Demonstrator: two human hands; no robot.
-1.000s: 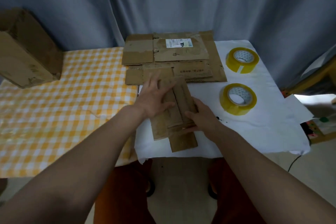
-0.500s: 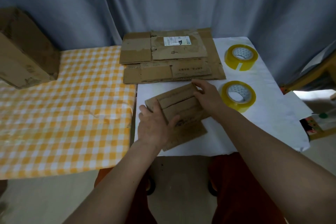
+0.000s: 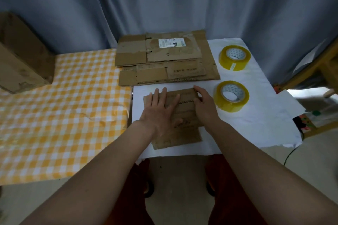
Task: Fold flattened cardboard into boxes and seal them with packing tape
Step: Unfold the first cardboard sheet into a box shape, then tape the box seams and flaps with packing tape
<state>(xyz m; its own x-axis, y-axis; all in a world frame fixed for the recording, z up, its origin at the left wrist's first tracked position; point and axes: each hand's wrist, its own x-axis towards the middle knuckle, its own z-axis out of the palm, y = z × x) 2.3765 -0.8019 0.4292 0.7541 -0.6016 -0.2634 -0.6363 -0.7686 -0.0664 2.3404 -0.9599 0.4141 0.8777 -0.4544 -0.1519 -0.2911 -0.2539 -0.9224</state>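
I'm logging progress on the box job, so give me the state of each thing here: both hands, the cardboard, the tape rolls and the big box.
Small cardboard piece: flattened, on the white cloth.
Left hand: flat, fingers straight, pressing the piece.
Right hand: fingers curled on the piece's right edge.
Cardboard stack: flattened, untouched.
Far tape roll: lying flat, untouched.
Near tape roll: lying flat, untouched.
Large box: assembled, tilted.

Flattened cardboard (image 3: 184, 115) matt, creased; tape rolls (image 3: 232, 96) glossy yellowish plastic; checked tablecloth (image 3: 60, 115) cloth.
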